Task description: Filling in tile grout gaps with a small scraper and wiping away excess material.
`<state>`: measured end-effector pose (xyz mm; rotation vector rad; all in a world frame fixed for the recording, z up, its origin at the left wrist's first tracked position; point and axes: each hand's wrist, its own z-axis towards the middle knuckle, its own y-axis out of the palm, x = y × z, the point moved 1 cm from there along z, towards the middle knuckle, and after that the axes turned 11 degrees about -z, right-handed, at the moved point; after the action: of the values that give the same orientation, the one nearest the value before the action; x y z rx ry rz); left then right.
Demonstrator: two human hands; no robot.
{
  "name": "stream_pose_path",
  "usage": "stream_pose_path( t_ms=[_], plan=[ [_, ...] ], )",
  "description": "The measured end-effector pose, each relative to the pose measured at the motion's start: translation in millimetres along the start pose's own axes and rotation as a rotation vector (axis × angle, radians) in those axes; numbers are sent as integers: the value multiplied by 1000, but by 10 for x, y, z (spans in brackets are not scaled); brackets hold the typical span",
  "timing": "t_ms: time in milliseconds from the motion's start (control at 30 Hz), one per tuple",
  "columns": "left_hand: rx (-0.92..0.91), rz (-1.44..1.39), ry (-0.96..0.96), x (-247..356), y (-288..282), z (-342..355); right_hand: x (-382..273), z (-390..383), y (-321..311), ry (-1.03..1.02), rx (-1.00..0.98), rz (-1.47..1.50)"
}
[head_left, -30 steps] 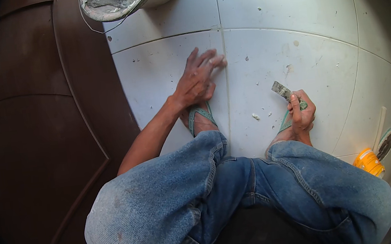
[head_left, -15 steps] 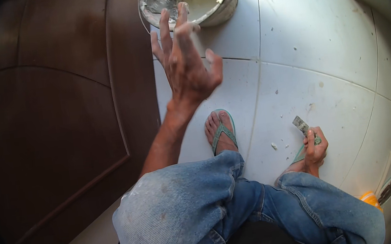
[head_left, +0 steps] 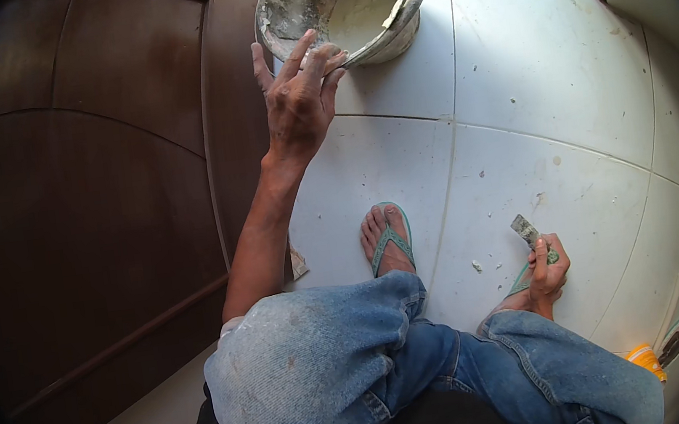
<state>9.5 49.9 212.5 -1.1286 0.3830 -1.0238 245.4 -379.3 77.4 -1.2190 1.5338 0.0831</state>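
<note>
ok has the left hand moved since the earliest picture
Yes. Judged against the crossing of the floor tile joints, the left hand has gone forward, from above the left foot to the near rim of the bucket.

Looks steeply down from head height in 1 near fisheye view, above and short of the residue-crusted bucket (head_left: 397,42).

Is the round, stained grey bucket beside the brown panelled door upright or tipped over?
Upright. The round, stained grey bucket stands on the white floor tiles with its open mouth facing up.
</note>
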Motion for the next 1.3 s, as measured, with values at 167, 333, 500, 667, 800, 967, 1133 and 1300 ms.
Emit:
stream_pose_path(
  t_ms=[167, 333, 500, 667, 800, 967, 1133, 1300],
  plan=[
    [117, -18, -28, 37, 57, -59, -25, -36, -12, 20, 16, -15],
    [306, -60, -38, 365, 85, -271, -106, -20, -14, 64, 23, -37],
    [-345, -481, -162, 904, 778, -951, -65, 30, 25, -6, 17, -17],
    [-554, -445, -189, 997, 1220, -1042, -86, 11, 6, 8, 9, -25],
    [-604, -468, -175, 1013, 1357, -980, -96, 4, 15, 21, 16, 0],
    [-656, -418, -108, 1042, 1366, -1053, -114, 6, -2, 7, 26, -58],
    [-738, -368, -73, 1203, 1248, -1320, -93, -9, -3, 26, 22, -32],
    [-782, -371, -92, 1300, 1116, -1510, -132, 17, -16, 33, 23, -22]
  ],
)
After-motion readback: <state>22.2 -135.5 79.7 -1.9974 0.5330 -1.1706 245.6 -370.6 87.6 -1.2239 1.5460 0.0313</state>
